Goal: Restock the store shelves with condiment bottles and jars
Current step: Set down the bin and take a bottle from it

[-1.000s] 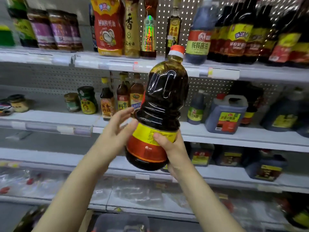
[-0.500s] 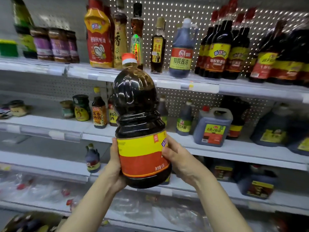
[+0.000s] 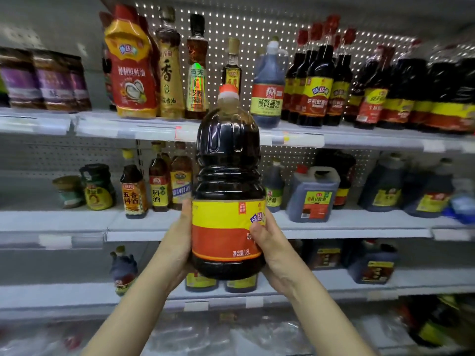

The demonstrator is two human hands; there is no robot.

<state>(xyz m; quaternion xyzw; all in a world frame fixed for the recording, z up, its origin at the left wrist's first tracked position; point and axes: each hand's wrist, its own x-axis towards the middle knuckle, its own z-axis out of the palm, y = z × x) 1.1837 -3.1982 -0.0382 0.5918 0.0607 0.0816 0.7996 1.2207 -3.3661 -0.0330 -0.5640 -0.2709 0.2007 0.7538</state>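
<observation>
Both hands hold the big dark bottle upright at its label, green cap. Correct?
Not quite: the head view shows the cap is orange-red, not green. The left hand and right hand do hold the big dark bottle upright at its label.

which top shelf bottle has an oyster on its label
The fat red and yellow bottle left of the gold one; its neighbours are slimmer.
</observation>
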